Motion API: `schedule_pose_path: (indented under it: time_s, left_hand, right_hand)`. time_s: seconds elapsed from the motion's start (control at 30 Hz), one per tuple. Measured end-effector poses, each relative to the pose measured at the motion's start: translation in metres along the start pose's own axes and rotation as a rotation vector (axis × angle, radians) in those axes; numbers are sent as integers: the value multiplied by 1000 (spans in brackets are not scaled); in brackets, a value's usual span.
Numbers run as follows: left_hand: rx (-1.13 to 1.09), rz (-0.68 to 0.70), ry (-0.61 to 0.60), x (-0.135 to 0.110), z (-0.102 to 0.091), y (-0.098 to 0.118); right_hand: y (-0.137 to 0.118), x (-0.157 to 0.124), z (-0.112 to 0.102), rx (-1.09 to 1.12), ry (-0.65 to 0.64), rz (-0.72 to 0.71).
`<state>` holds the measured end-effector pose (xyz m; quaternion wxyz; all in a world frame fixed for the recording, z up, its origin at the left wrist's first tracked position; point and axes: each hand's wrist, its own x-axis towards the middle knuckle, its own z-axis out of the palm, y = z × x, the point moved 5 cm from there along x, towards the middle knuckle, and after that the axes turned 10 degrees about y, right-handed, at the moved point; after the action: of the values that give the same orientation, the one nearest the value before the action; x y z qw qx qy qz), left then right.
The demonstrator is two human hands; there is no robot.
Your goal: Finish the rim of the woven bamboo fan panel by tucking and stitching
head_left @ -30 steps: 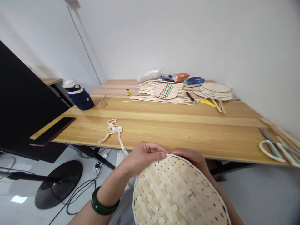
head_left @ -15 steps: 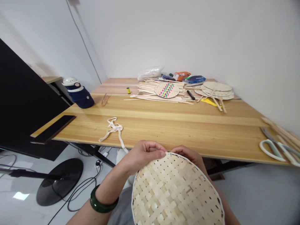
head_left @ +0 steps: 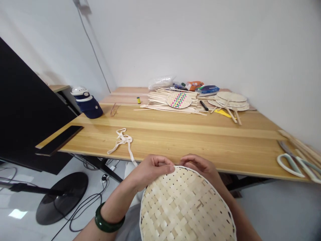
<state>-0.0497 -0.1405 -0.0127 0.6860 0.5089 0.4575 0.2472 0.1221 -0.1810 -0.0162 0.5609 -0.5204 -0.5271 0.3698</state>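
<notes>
A round woven fan face (head_left: 185, 204) of pale flat strips, edged with white tape, is tilted toward me at the table's front edge. My left hand (head_left: 155, 169) pinches its upper left rim, thumb on the near side and fingers behind. Behind the top rim is my right hand (head_left: 199, 165), its fingers curled at the edge and partly hidden by the weave; what they pinch, if anything, does not show. White ribbon (head_left: 122, 139) lies loosely bunched on the table, and one end runs over the edge toward my left hand.
Scissors (head_left: 292, 164) and wooden sticks (head_left: 298, 144) lie at the right. Thin strips (head_left: 155, 97), a colourful woven disc (head_left: 179, 100) and handled fans (head_left: 230, 98) are at the back. A blue jug (head_left: 90, 105) stands left, near a thread spool (head_left: 138, 100).
My right hand has shifted slightly left and shows more above the rim. My left hand keeps its pinch on the fan face. The view has tipped slightly up.
</notes>
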Motion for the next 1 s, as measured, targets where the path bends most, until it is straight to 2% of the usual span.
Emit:
schedule_pose_path:
  time_s: [0.07,0.13,0.2,0.33,0.47,0.57,0.73,0.87,0.93,1.0]
  left_hand:
    - [-8,5,10,-3,-3,2]
    - [-12,6,33,-5,-6,4]
    - [-12,0,58,-7,-9,9]
    - [8,38,154,-8,-18,23]
    - [123,227,236,-12,-25,38]
    - [187,320,257,-19,-24,42]
    - [194,343,298,-24,-21,38]
    - [184,311,364,-19,-24,32]
    - [183,269,414,-16,-29,29]
    - [172,241,451,-15,-36,27]
  right_hand:
    - [-12,0,-15,-80,46,-71]
    - [-34,-2,-26,-189,60,-224]
    - [-61,-5,-26,-307,35,-406]
    - [-96,-5,-1,-594,38,-689]
    - [-102,-1,33,-768,127,-869]
    - [-95,1,47,-754,161,-908]
    - [-84,-4,59,-706,136,-937]
    - [-98,-19,61,-572,231,-1045]
    - [-107,-21,52,-449,309,-972]
    - [-109,-17,35,-338,325,-732]
